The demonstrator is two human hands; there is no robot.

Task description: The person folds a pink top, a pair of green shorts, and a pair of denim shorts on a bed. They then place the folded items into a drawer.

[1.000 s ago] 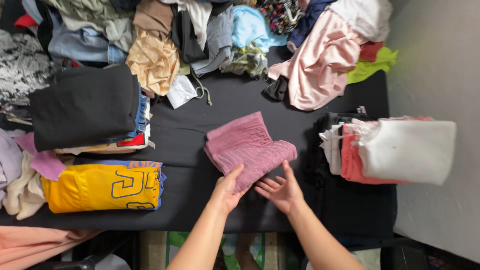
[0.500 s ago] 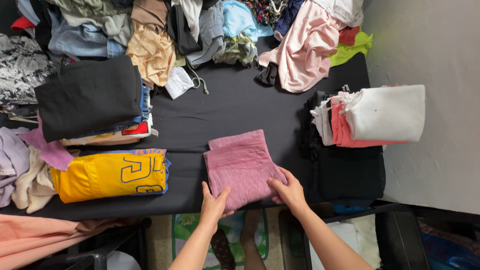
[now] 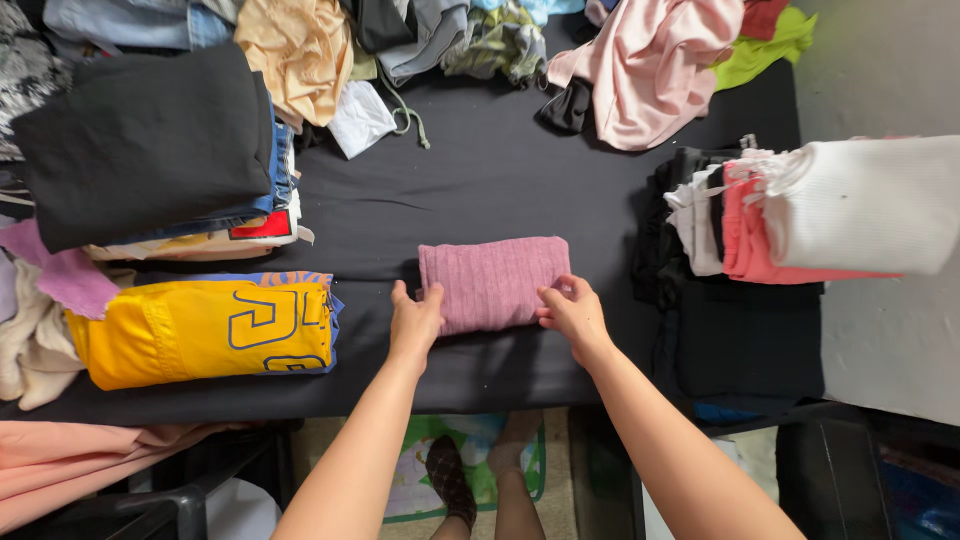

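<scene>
Your left hand (image 3: 415, 322) and right hand (image 3: 573, 313) both rest on the near edge of the folded pink garment (image 3: 493, 283), one at each lower corner, fingers curled lightly over the cloth rather than clenched; whether either hand actually pinches the fabric I cannot tell. The garment lies flat as a neat rectangle near the front middle of the black table (image 3: 500, 180), its long sides running left to right, its near edge set back from the table's front edge with a strip of bare black cloth between. You have open room behind the garment, where bare table reaches up toward the loose heap of clothes at the far edge, including a pale pink piece (image 3: 650, 70) and a tan piece (image 3: 295, 50). To your left, a folded yellow garment (image 3: 205, 330) sits near but apart from your left hand, with a narrow gap of table between. Behind it stands a stack topped by a black folded piece (image 3: 150, 140). To your right, a dark pile (image 3: 745, 340) lies just beside your right hand, and a white and coral stack (image 3: 830, 210) sits above it, overhanging the table's right edge.
</scene>
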